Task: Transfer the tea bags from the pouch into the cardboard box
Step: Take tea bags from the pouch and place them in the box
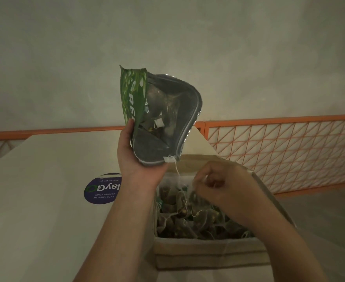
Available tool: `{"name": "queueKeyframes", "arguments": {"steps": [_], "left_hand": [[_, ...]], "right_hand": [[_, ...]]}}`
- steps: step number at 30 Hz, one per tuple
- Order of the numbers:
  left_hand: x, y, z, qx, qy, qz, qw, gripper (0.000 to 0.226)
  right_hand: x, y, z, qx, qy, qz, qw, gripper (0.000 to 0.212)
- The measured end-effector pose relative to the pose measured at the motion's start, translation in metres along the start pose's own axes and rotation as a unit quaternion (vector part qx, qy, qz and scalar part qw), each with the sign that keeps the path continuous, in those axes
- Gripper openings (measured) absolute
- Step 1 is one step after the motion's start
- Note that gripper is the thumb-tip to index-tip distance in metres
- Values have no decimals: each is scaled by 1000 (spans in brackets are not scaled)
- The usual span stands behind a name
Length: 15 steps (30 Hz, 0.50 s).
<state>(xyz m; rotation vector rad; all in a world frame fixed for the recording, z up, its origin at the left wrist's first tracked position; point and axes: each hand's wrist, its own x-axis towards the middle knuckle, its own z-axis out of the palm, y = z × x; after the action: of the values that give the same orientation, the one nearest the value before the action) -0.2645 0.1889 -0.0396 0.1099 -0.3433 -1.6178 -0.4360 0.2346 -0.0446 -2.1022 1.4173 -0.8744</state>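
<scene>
The left hand grips the open pouch above the box of tea bags; the right hand, fingers curled, pinches a string over them.

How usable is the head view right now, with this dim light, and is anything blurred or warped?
Head view: dim, greenish, grainy light; foil inside the pouch shows faint glints only; tea bags in the cardboard box are murky; right hand slightly soft, left hand clearer; wide-angle lens bows the orange railing.

"RE" on pouch, "layG" on sticker
</scene>
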Motion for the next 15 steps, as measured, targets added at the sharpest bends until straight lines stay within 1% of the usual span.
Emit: {"name": "queueKeyframes", "arguments": {"steps": [3, 5, 8, 9, 11, 13, 15], "left_hand": [[-1, -2, 3, -5, 10, 4, 1000, 63], [-1, -1, 3, -10, 7, 7, 1000, 63], [-2, 0, 3, -11, 5, 15, 1000, 64], [-2, 0, 3, -12, 4, 16, 1000, 65], [-2, 1, 3, -13, 2, 15, 1000, 65], [-1, 2, 2, -14, -1, 9, 1000, 64], [-1, 1, 1, -22, -6, -1, 1000, 64]], "right_hand": [[3, 9, 11, -52, -64, 11, 997, 5], [4, 12, 15, -76, -84, 16, 993, 8], [4, 14, 13, -146, -60, 21, 987, 9], [4, 14, 13, -144, -50, 19, 988, 9], [5, 13, 16, -76, -32, 8, 997, 11], [7, 11, 20, 19, 16, -4, 1000, 12], [6, 11, 25, 68, 53, -21, 996, 12]]}}
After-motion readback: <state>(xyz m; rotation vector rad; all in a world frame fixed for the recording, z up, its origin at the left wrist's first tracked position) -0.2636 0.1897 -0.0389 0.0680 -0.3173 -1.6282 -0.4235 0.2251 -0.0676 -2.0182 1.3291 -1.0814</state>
